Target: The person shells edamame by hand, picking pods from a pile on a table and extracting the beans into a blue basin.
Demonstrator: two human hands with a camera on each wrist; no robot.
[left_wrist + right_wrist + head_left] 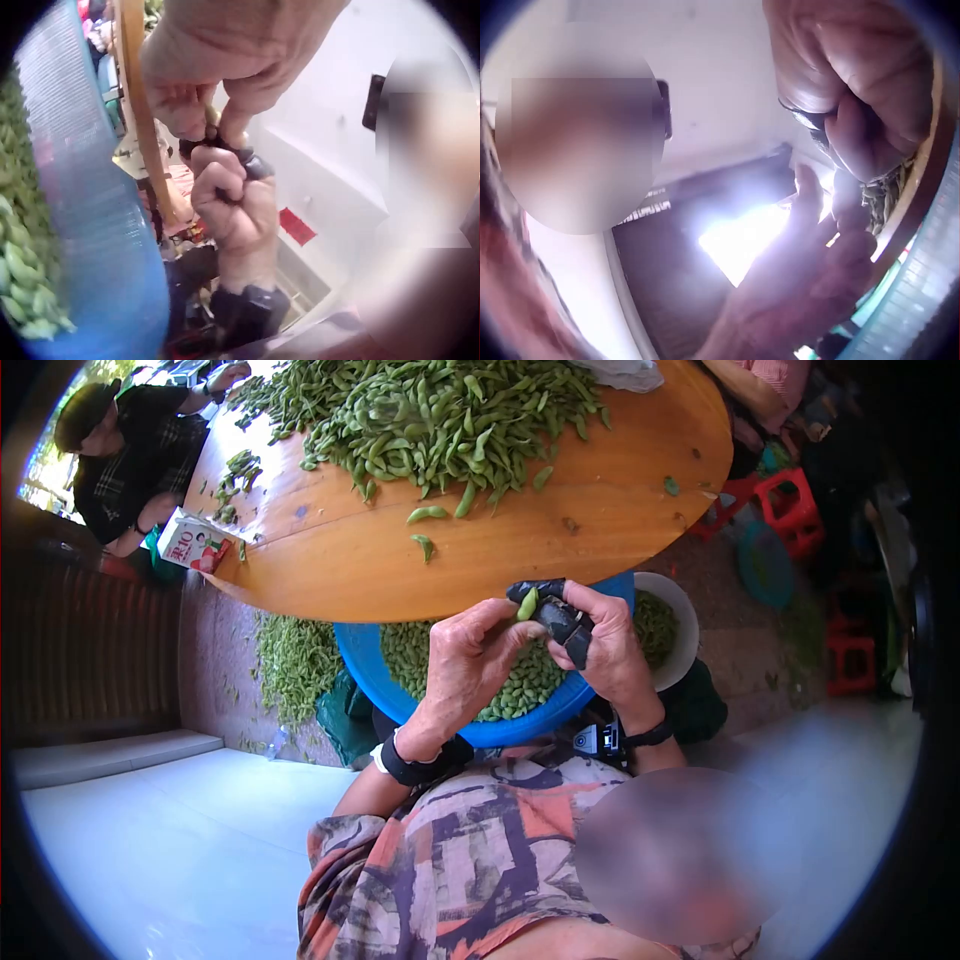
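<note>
A green soybean pod (527, 604) is held between both hands above the blue basin. My left hand (468, 660) pinches it with thumb and forefinger. From the other side my right hand (612, 650) grips it, its thumb and forefinger wrapped in black tape (566, 626) and the other fingers curled in. In the left wrist view, the left hand (225, 52) is above and the curled right hand (238, 199) meets it from below. Below the hands, the blue basin (530, 726) holds many light green shelled beans (525, 685).
A wooden table (620, 490) with a large heap of pods (430, 420) overhangs the basin. A printed carton (190, 543) stands at its left edge. Empty-looking pods (295, 665) lie on the floor, a white bucket (688, 630) stands right, and red stools (790, 510) lie beyond. Other people sit around the table.
</note>
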